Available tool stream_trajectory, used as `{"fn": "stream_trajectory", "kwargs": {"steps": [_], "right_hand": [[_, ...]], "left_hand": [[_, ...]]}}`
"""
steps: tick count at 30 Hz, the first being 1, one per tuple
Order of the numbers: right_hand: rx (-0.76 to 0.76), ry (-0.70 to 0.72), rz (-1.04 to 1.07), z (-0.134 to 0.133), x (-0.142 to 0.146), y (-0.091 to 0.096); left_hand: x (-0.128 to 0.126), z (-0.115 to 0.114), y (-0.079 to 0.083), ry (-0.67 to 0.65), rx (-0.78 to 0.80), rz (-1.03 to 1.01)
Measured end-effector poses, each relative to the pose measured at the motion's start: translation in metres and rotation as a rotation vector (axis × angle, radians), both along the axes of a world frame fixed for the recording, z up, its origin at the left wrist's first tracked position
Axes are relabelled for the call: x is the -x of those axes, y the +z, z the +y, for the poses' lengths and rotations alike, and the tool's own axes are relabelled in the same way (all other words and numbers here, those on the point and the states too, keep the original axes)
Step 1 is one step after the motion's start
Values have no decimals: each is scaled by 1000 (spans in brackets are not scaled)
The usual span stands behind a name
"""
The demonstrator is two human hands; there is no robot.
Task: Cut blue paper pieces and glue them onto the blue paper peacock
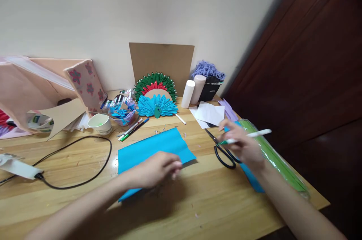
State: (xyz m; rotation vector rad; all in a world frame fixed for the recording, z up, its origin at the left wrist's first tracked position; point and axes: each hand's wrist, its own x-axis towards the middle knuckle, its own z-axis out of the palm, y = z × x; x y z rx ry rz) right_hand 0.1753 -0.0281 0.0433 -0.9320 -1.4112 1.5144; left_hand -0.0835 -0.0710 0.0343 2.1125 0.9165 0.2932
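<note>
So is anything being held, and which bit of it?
Yes, the right hand holds a white marker with a green end, gripping its barrel behind the green part. I see nothing in the left hand.

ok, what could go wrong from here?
1. The right hand, holding the white pen, is right by the scissors and might knock them.
2. The pen's green end, if uncapped, could mark the table.
3. A tug on the black cord might drag it against the cup nearby.
</note>
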Motion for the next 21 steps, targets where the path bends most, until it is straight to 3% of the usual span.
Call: {"fn": "stream_trajectory", "kwargs": {"steps": [1, 2, 7, 10, 14, 21], "right_hand": [[-29, -108, 23, 2, -8, 0], [-38, -130, 4, 4, -12, -3], [-41, 102, -254, 13, 13, -48], [-37, 124, -284, 15, 31, -75], [-41, 126, -326, 11, 33, -92], [-113, 59, -450, 2, 34, -98]], "left_hand": [[7, 0, -1, 50, 61, -16], [12, 2, -4, 122, 56, -17], [-7, 22, -49, 181, -254, 90], [-24, 28, -69, 216, -426, 225], [-24, 27, -77, 204, -454, 283], [-20, 28, -80, 200, -437, 267]]}}
